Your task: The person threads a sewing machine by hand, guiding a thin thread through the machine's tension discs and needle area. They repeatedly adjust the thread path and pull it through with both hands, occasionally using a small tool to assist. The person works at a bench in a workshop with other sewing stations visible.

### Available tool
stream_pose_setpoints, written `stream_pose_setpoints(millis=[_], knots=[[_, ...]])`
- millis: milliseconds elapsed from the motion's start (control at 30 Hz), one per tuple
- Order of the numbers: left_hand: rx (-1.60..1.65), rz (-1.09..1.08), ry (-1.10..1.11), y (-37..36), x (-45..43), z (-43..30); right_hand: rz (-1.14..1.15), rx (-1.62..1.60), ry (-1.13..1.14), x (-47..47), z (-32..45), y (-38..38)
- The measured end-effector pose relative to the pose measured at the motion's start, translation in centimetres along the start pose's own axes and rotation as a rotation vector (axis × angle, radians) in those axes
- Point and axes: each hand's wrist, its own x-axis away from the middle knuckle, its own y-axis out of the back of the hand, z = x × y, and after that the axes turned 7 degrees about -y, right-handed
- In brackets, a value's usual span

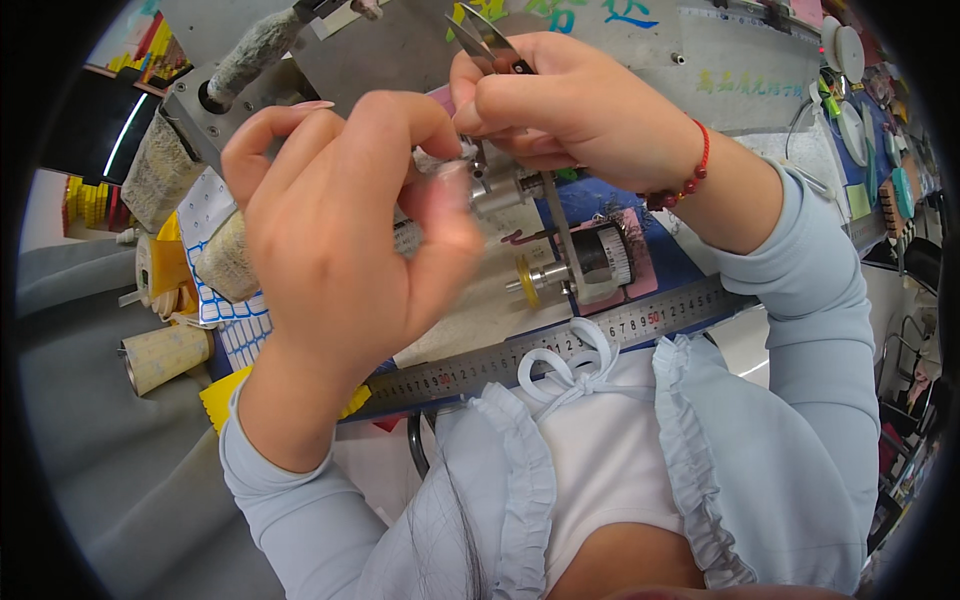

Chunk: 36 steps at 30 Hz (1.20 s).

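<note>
My right hand (555, 105) is shut on a small pair of metal scissors (491, 41), whose slightly parted blades point up and away from me. A red cord bracelet with beads circles that wrist. My left hand (337, 210) is raised beside it, thumb and index finger bent toward each other and the thumb blurred. Whitish fluff or thread (442, 159) shows by those fingertips; whether they pinch it, I cannot tell. Beneath both hands, and partly hidden by them, is a metal machine mechanism (499, 193) with a black-and-silver numbered dial (606, 255) and a yellow-ringed shaft (529, 281).
A steel ruler (480, 364) runs along the table's front edge. On the left are a cloth-wrapped part (229, 259), a yellow thread spool (161, 270) and a cone (166, 360). White spools (844, 49) and small tools crowd the right. A padded bar (255, 56) rises at upper left.
</note>
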Motion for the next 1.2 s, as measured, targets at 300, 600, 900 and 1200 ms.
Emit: stream_pose_setpoints(millis=[300, 600, 900, 1200], knots=[[-0.006, -0.103, 0.149, -1.5, -0.6, -1.1, -0.021, 0.016, -0.013, 0.1, -0.2, 0.0], [-0.101, 0.015, 0.119, -1.4, 1.6, -2.0, -0.11, 0.196, 0.023, 3.1, 0.3, 1.4], [0.32, -0.023, 0.33, -0.7, 1.8, -2.3, -0.144, 0.296, 0.084, 2.8, 0.3, 0.6], [0.107, -0.013, -0.045, 0.2, -0.3, -2.4, -0.111, 0.308, 0.152, 2.7, 1.0, -0.3]])
